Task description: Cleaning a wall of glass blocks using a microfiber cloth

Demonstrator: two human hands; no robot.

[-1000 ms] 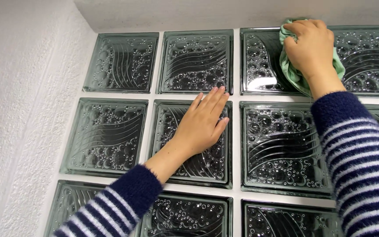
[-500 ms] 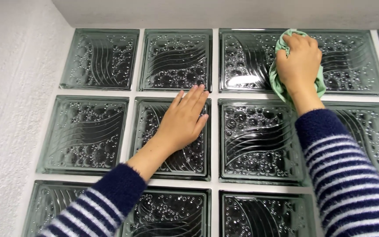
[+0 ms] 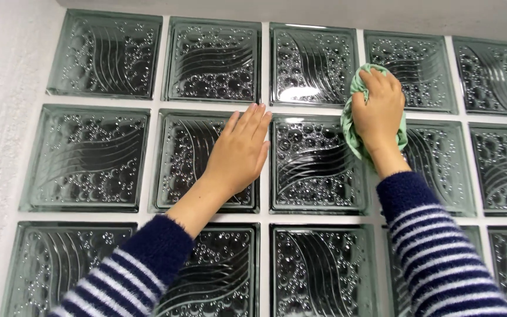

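While the left hand (image 3: 239, 154) lies flat on a glass block (image 3: 206, 161) in the middle row, fingers straight and close together with the tips just reaching the white joint above it, the right hand (image 3: 378, 111) is bunched around a green cloth (image 3: 350, 126), fingers curled tight on it. Compared with a second ago, the cloth has come down from the top edge of the glass-block wall (image 3: 315, 161), where it was pressed high against an upper block near the ceiling, to the white joint between the top and middle rows. The view has slid too, so more blocks show toward the right edge of the wall. That suggests the wiping is working downward across the wall, with the upper block already covered.

Open room lies to the right and below: several blocks there are free of hands. To the left, the wall ends at a rough white plaster wall (image 3: 1, 117), and above, the ceiling ledge (image 3: 324, 10) closes off the top row. Both striped sleeves (image 3: 441, 252) reach up from the bottom edge.
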